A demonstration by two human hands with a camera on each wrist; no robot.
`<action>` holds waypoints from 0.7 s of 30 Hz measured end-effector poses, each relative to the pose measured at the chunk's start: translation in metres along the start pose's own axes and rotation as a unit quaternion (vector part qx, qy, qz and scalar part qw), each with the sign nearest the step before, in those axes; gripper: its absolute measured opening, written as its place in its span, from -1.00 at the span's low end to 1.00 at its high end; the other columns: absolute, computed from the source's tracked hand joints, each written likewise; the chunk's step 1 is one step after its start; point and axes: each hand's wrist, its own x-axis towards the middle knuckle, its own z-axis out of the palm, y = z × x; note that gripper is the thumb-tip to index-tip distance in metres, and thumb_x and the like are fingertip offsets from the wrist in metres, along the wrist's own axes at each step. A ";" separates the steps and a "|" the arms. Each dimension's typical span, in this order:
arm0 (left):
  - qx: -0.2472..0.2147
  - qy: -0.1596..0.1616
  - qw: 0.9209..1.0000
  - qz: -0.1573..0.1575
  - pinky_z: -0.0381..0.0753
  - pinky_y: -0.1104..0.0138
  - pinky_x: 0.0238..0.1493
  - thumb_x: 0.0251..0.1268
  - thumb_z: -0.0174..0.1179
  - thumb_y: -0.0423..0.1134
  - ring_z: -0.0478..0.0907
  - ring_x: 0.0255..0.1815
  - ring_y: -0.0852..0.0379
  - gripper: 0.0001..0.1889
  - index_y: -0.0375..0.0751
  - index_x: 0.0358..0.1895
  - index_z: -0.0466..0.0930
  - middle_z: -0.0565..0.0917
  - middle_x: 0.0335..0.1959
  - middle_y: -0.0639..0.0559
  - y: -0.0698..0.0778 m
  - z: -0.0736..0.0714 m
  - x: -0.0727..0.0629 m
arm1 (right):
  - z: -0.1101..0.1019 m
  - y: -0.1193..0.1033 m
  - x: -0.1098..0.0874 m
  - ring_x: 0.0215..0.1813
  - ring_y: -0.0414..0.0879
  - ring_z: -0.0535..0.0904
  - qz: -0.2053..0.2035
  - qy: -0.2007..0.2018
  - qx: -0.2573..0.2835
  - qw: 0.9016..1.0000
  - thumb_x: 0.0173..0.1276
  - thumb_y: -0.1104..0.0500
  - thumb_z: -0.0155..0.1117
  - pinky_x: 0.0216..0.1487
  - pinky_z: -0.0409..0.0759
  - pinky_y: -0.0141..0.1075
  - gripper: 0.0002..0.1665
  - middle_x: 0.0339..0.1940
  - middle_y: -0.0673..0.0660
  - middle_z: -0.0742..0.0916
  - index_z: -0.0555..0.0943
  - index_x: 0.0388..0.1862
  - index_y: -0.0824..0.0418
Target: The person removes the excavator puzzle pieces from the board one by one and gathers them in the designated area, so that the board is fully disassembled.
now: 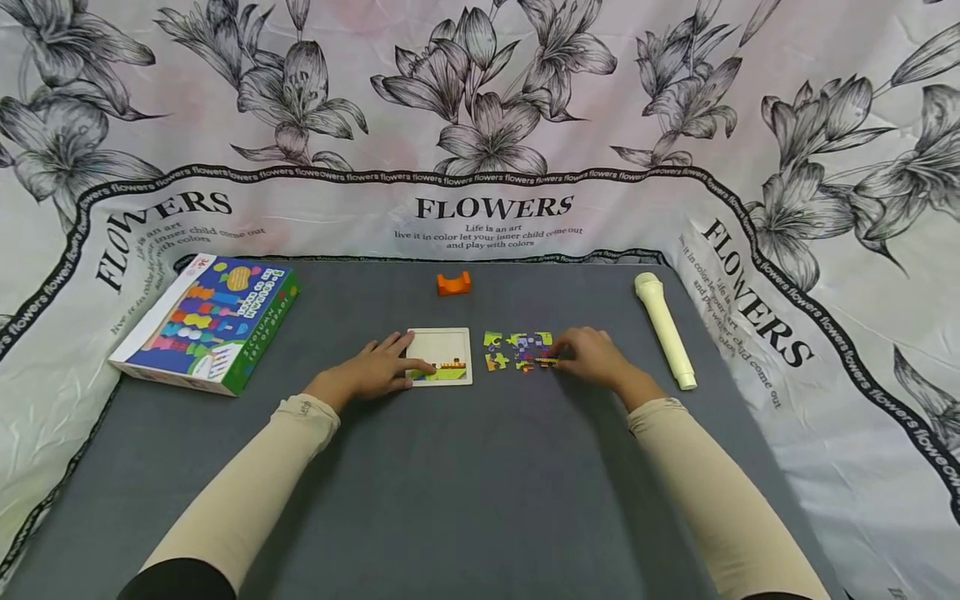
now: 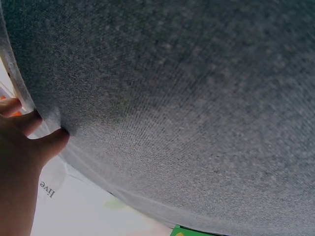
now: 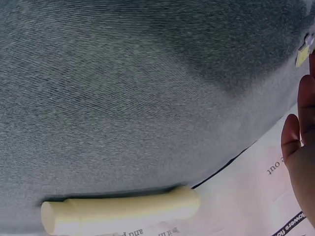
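My left hand (image 1: 367,368) rests on the left side of a small wooden puzzle tray (image 1: 439,333), with its fingers spread over the rim. Along the tray's bottom lies a strip of fitted green and yellow picture pieces, partly under my thumb. To the right of the tray, several loose jigsaw pieces (image 1: 497,361) lie close together in yellow, green and purple. At the right end of this group, my right hand (image 1: 596,358) pinches a puzzle piece (image 1: 547,362) with bent fingers, which partly cover it. The right wrist view catches only the hand's edge (image 3: 302,147).
A blue and green game box (image 1: 217,321) lies at the left. An orange plastic block (image 1: 453,284) stands behind the tray. The pale yellow tube (image 1: 665,331) lies right of my right hand. Under everything is a grey cloth (image 1: 465,483), bordered by a flower-print sheet (image 1: 495,187).
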 end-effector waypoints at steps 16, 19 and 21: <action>-0.012 0.011 1.000 -0.004 -0.08 -0.31 0.39 0.47 0.06 -0.04 -0.19 0.56 -0.32 -0.59 0.29 0.33 0.37 -0.10 0.58 -0.25 -0.008 0.002 -0.004 | 0.011 -0.005 0.007 -0.07 0.10 0.62 -0.032 -0.011 -0.045 0.998 0.12 0.15 0.49 -0.17 0.44 0.08 -0.84 -0.20 0.07 0.76 0.77 -0.27 0.08; -0.017 0.020 1.000 0.002 -0.06 -0.31 0.39 0.46 0.08 -0.04 -0.17 0.56 -0.32 -0.59 0.25 0.32 0.35 -0.07 0.57 -0.25 -0.007 0.001 -0.001 | 0.009 -0.008 0.008 -0.04 0.10 0.61 -0.019 -0.009 -0.030 0.999 0.16 0.15 0.46 -0.11 0.41 0.10 -0.86 -0.19 0.06 0.76 0.77 -0.26 0.07; -0.020 0.023 1.000 -0.003 -0.06 -0.30 0.39 0.45 0.09 -0.03 -0.16 0.56 -0.30 -0.58 0.23 0.32 0.32 -0.06 0.58 -0.22 -0.008 0.002 -0.001 | 0.009 -0.014 0.013 0.00 0.10 0.59 -0.020 -0.012 -0.019 1.000 0.21 0.16 0.42 -0.06 0.39 0.13 -0.86 -0.16 0.06 0.76 0.77 -0.23 0.06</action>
